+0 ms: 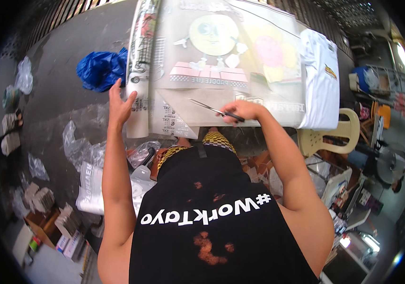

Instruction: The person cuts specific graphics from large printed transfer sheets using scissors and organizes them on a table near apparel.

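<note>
Holding one pair of scissors (207, 106) near 12 o'clock, the right hand (244, 111) hides part of the handles with its fingers. At 10 o'clock the left hand (121, 106) is spread wide beside one roll (141, 71); whether they touch, I cannot tell. Roll and film (212, 47) are cut off at the top, and the film's layers are hard to count. One white shirt (321, 78) lies at 2 o'clock, one blue bag (99, 71) at 10, one chair (309, 142) at 3.

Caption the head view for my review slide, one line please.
Right grip holding scissors near printed sheets, left grip open at the edge of a printed roll.
</note>
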The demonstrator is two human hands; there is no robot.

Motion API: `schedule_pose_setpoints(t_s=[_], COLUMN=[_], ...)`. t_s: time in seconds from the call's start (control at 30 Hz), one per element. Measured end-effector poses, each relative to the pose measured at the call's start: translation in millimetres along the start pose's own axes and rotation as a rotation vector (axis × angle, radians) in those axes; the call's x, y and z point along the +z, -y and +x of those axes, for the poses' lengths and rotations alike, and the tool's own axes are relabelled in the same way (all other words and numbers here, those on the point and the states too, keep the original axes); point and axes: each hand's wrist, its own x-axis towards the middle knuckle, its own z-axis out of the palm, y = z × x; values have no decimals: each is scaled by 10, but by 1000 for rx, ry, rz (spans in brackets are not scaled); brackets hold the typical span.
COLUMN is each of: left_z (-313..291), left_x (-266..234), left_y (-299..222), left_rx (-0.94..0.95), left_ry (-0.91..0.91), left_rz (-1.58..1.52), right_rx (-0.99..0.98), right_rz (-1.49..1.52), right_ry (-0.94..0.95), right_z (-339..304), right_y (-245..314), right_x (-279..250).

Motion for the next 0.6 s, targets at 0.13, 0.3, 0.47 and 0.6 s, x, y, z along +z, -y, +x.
schedule_pose_setpoints(t_s=[0.13, 0.3, 0.47, 0.6], left_z=[104, 107, -73, -244], left_x=[152, 807, 1796, 2260], left_y=[-562, -1426, -2051, -2281], left_rx=[270, 598, 693, 644], left_ry=[-204, 41, 457, 443], left_rz=[305, 228, 389, 507], right_rx=[-104, -37, 62, -78], right_rz=[461, 648, 311, 269], right_ry=[-316, -689, -829, -1359], right_z=[-718, -834, -776, -920], right_y=[-830, -1131, -1051, -1010], right_x=[347, 236, -448, -656])
